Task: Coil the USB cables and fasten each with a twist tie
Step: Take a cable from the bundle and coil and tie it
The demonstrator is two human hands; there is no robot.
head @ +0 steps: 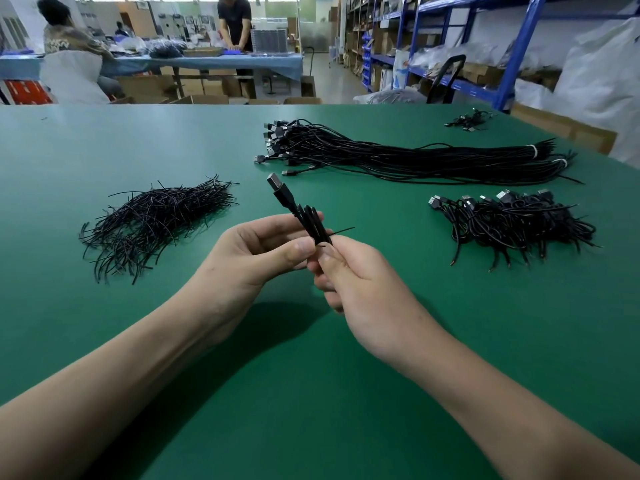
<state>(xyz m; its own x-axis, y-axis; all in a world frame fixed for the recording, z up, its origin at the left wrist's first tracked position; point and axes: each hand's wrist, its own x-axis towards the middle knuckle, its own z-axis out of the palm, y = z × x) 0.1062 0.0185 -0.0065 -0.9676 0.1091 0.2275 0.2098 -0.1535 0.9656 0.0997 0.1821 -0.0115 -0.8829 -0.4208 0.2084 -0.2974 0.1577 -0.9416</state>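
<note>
Head view: one coiled USB cable [311, 223] is held above the green bench [311, 393], plug uppermost. The left hand [256, 247] has its grip clamped round the folds, and the right hand [349, 271] has its grip pinched on a twist tie [341, 231] at the coil's middle, so this fastening looks begun, not finished. A heap of coiled cables [512, 220] lies to the right, apparently done, yet the long bundle of uncoiled cables [398, 157] behind and the pile of loose ties [156, 220] at left suggest most work remains.
</note>
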